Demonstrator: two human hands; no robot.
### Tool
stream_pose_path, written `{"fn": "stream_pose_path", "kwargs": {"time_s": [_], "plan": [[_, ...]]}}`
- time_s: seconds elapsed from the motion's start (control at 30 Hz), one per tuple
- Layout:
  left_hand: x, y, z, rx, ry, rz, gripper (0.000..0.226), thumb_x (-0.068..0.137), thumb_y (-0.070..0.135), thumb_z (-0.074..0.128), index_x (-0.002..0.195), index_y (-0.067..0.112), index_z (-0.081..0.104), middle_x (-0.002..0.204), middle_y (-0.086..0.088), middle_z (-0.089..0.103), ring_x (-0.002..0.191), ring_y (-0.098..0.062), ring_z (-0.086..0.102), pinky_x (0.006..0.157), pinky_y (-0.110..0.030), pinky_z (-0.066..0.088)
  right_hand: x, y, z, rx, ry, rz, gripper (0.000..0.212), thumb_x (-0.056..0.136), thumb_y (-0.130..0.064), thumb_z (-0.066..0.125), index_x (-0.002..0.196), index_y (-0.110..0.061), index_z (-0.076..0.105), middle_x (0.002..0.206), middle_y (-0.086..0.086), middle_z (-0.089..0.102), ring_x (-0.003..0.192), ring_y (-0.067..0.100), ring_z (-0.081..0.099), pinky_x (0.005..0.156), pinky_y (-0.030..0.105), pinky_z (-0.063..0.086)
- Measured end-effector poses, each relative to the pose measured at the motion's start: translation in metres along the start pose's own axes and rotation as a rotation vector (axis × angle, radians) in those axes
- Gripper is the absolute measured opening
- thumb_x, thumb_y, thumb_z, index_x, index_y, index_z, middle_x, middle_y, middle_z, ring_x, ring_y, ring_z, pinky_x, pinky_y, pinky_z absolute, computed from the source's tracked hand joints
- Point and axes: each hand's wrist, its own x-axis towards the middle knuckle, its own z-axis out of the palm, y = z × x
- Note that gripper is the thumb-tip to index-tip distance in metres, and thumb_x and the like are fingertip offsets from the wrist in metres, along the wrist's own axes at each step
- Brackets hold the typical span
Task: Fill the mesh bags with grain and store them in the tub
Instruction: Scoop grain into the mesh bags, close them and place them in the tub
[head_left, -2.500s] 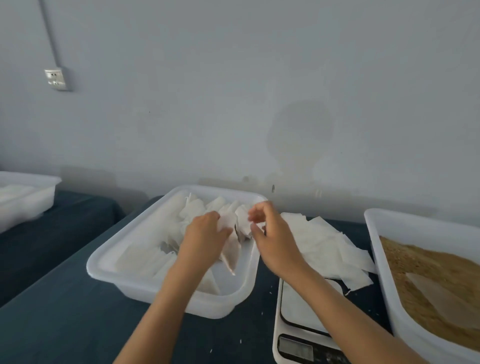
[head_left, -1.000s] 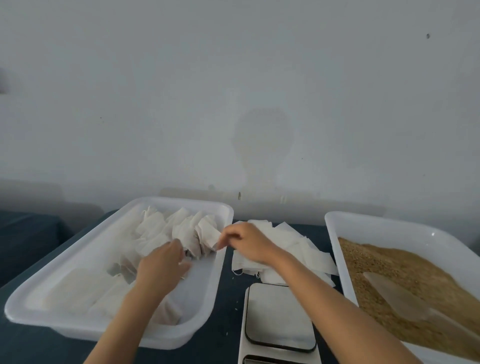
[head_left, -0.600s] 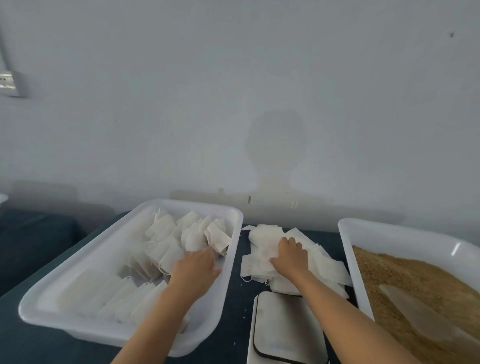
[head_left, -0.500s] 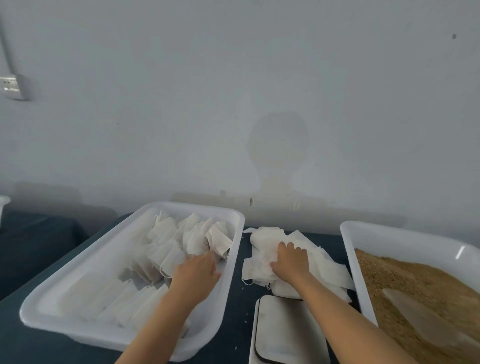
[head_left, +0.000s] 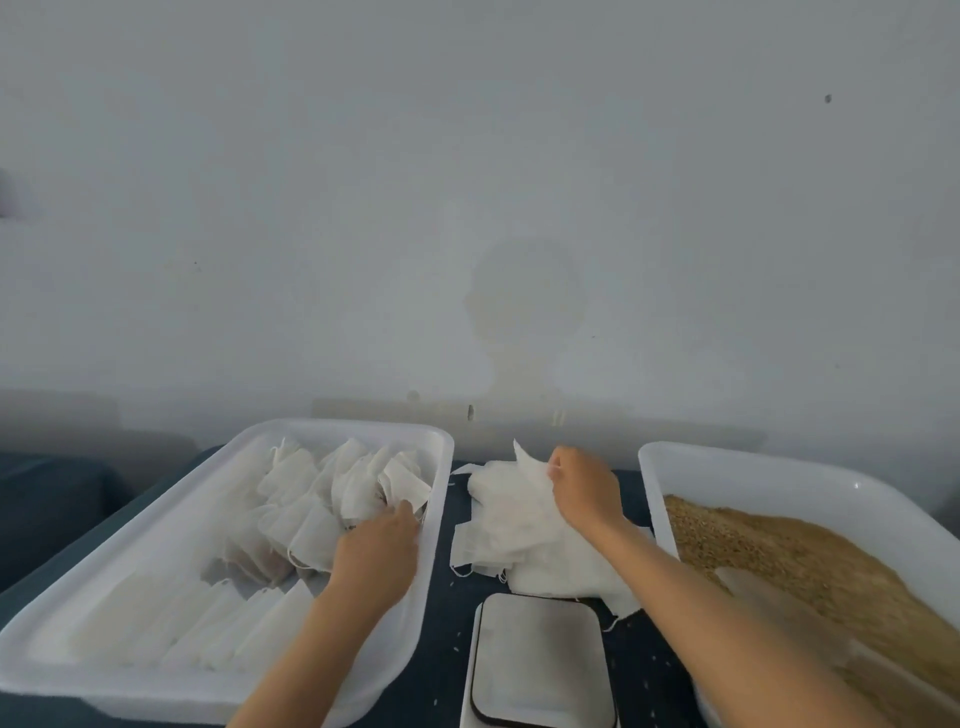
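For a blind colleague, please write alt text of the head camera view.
The right hand pinches a white mesh bag from the loose pile of empty white mesh bags while the left hand rests among filled bags in the white plastic tub; right, a white tub of brown grain.

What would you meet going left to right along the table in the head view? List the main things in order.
Tub of filled mesh bags → pile of empty mesh bags → tub of grain.
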Motion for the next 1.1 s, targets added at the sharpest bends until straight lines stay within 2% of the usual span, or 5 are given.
{"fn": "stream_pose_path", "kwargs": {"time_s": [0.17, 0.33, 0.63, 0.97, 1.1], "plan": [[0.003, 0.039, -0.016, -0.148, 0.166, 0.084, 0.008, 0.097, 0.023, 0.043, 0.102, 0.017, 0.043, 0.105, 0.005, 0.055, 0.094, -0.015, 0.052, 0.075, -0.026, 0.04, -0.006, 0.02, -0.083, 0.57, 0.03, 0.053, 0.015, 0.09, -0.007, 0.059, 0.078, 0.001, 0.058, 0.085, 0.019, 0.066, 0.079, 0.027, 0.062, 0.072, 0.036, 0.051], [0.003, 0.128, -0.01, -0.798, -0.034, 0.155, 0.011, 0.094, 0.028, 0.052, 0.101, 0.02, 0.047, 0.097, 0.015, 0.054, 0.088, -0.009, 0.057, 0.084, -0.032, 0.049, -0.051, 0.063, -0.144, 1.018, -0.178, 0.107, 0.016, 0.091, -0.011, 0.057, 0.076, -0.006, 0.055, 0.074, 0.005, 0.063, 0.07, 0.014, 0.064, 0.06, 0.02, 0.054], [-0.032, 0.253, 0.039, -1.156, 0.106, 0.34, 0.025, 0.087, 0.0, 0.046, 0.082, 0.024, 0.039, 0.076, 0.006, 0.043, 0.061, -0.002, 0.039, 0.056, -0.014, 0.034, -0.116, 0.141, -0.14, 0.943, -0.118, 0.457, 0.014, 0.088, -0.018, 0.063, 0.082, -0.005, 0.06, 0.079, 0.008, 0.067, 0.074, 0.02, 0.065, 0.058, 0.023, 0.048], [-0.031, 0.271, 0.069, -0.705, 0.152, 0.866, 0.027, 0.086, 0.036, 0.054, 0.099, 0.015, 0.044, 0.1, 0.006, 0.038, 0.092, -0.008, 0.034, 0.082, -0.016, 0.032, -0.122, 0.169, -0.119, 0.867, -0.039, 0.624, 0.007, 0.089, -0.008, 0.059, 0.083, -0.006, 0.055, 0.056, 0.004, 0.055, 0.041, 0.013, 0.045, 0.036, 0.023, 0.034], [-0.03, 0.273, 0.076, -0.548, 0.195, 0.861, 0.028, 0.085, 0.048, 0.051, 0.088, 0.02, 0.048, 0.095, 0.01, 0.043, 0.09, -0.008, 0.033, 0.084, -0.023, 0.031, -0.123, 0.172, -0.119, 0.913, -0.066, 0.634, 0.005, 0.085, -0.002, 0.056, 0.082, -0.006, 0.057, 0.052, 0.001, 0.055, 0.042, 0.013, 0.044, 0.037, 0.024, 0.034]]}}
